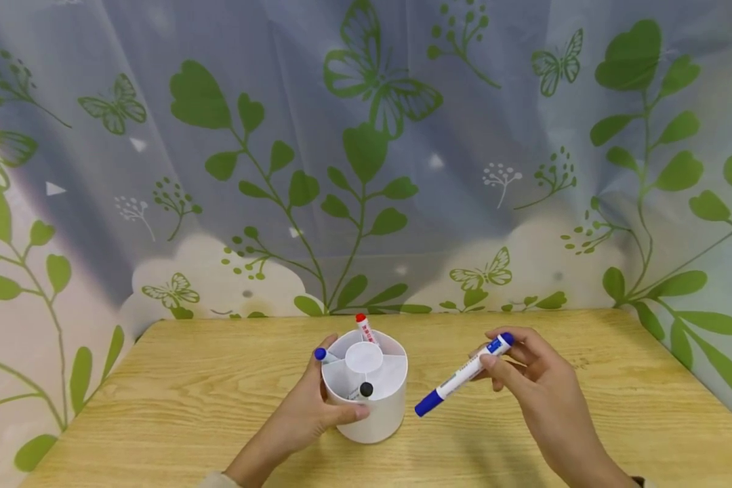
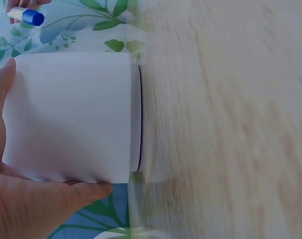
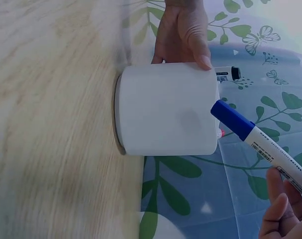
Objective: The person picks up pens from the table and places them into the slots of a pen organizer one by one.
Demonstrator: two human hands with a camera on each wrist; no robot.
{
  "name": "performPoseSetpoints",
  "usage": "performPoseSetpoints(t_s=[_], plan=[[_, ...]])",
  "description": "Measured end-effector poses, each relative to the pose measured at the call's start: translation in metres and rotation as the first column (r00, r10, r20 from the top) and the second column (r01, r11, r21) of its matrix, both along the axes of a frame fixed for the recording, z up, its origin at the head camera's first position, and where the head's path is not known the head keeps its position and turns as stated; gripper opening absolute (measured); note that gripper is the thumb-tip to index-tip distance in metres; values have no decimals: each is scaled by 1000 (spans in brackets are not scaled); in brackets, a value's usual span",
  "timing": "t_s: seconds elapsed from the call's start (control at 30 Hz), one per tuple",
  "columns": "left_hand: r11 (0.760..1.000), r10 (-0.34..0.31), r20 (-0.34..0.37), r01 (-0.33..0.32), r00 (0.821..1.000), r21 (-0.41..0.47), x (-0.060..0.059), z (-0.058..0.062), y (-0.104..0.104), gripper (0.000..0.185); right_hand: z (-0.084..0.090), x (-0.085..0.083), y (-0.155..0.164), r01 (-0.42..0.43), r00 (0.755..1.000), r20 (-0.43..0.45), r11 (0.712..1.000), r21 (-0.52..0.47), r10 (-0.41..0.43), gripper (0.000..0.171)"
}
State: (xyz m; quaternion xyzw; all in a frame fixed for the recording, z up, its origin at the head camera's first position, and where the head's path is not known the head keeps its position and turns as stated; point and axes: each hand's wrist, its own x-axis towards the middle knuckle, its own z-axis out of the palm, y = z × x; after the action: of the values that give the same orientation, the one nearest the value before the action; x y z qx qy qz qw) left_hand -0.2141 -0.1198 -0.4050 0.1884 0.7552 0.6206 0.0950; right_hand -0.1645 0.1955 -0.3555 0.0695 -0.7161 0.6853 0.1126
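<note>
Left hand [image 1: 308,413] grips white pen holder [image 1: 378,407]; right hand [image 1: 533,383] pinches blue marker [image 1: 463,375], cap end pointing toward holder.

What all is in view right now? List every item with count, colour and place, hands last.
Round white plastic pen holder with divided compartments: 1, white, centre of the table, upright.
Red-capped marker: 1, standing in the holder's far compartment.
Black-capped marker: 1, in the near compartment.
Small blue-capped marker: 1, in the left compartment.
Loose white marker with blue cap: 1, held tilted in the air right of the holder.
Light wooden table: 1, tan.
Leaf-and-butterfly printed curtain: 1, green on pale blue, behind the table.
Left hand: grips the holder's side.
Right hand: pinches the loose marker.
</note>
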Motion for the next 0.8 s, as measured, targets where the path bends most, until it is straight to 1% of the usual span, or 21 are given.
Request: performPoseSetpoints(t_s=[0.17,0.33,0.63,0.8], plan=[[1000,5,10,-5,1000,-2,1,0,1,99,6,-2,-6,-11,998,-61,1000,-26,10,29],[1000,-9,10,9,1000,1,0,-1,1,99,12,-7,-13,-9,996,-91,999,-42,5,28],[1000,-9,13,9,1000,-11,-1,-1,-1,99,15,-17,-28,-20,995,-102,997,-80,12,31],[1000,-10,10,11,1000,-14,0,-1,-2,100,16,-23,-37,-24,996,-83,997,-74,18,31]])
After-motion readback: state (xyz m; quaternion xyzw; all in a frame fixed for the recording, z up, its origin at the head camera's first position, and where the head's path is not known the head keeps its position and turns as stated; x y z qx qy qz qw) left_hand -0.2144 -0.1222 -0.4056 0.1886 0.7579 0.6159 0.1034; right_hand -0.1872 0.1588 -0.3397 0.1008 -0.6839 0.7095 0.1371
